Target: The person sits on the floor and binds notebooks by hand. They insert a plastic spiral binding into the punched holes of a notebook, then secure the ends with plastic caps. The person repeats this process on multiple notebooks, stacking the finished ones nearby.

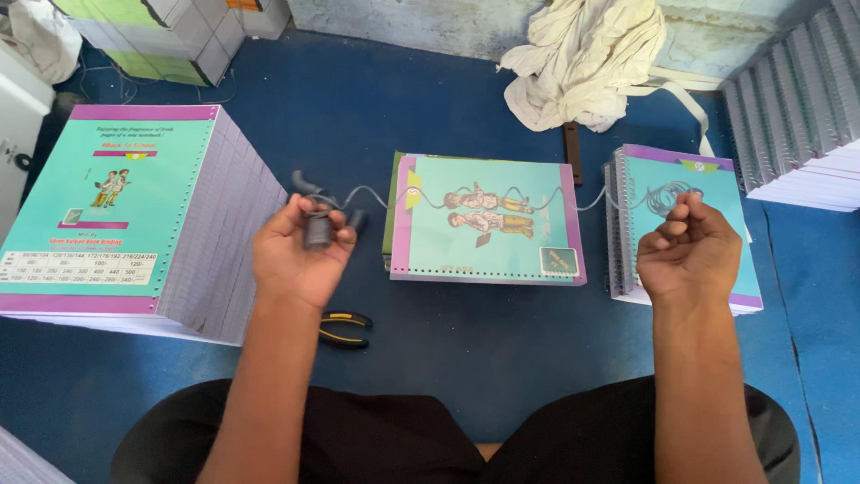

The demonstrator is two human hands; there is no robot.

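Left hand [300, 251] had its fingers closed around a dark cylindrical tool [317, 229]; its lower part was hidden in the palm. A wavy spiral wire [502, 199] ran toward 3 o'clock, over the teal notebook [488, 220], to the right hand [688, 249], whose fingers were pinched shut on the wire's end. Pliers [345, 329] lay at 6 o'clock, partly covered by the left forearm.

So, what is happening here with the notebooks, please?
A person sits at a blue surface and stretches a wavy spiral wire between both hands. The left hand grips a small dark tool at one end, and the right hand pinches the other end. The wire hangs above an unbound notebook. Pliers lie near the left arm, with stacks of notebooks on both sides.
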